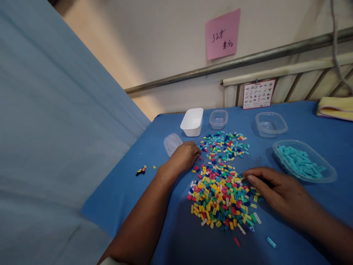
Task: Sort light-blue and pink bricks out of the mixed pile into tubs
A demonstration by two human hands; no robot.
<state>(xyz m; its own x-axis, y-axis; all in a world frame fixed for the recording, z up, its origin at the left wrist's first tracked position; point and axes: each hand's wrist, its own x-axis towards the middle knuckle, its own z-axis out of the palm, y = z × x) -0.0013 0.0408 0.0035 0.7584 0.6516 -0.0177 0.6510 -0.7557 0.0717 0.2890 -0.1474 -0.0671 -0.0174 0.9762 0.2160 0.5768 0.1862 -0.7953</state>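
A blue curtain (55,110) fills the left side, next to a table (118,195) covered in blue cloth. Behind the table are a pale wall (165,44), a long metal pipe (187,75) and a radiator (311,81). On the table lies a large pile of mixed toy bricks (217,198), with a smaller, looser spread of bricks (226,145) just beyond it, mostly blue and turquoise.

The right hand (281,189) is at the right edge of the large pile, thumb and index finger drawn together, perhaps on a small brick, though the tips are too small to be sure. The left hand (185,156) is palm down with curled fingers at the left edge of the looser spread; I cannot tell whether it grasps anything.

A clear tub of turquoise bricks (302,162) stands to the right, beyond the right hand. Farther back are another clear tub (271,124), a white tub (192,122) and a small clear tub (218,119). A pink note (223,35) is on the wall, and a picture card (258,94) stands against the radiator. Near the table's left side lie a few black and orange pieces (141,170)
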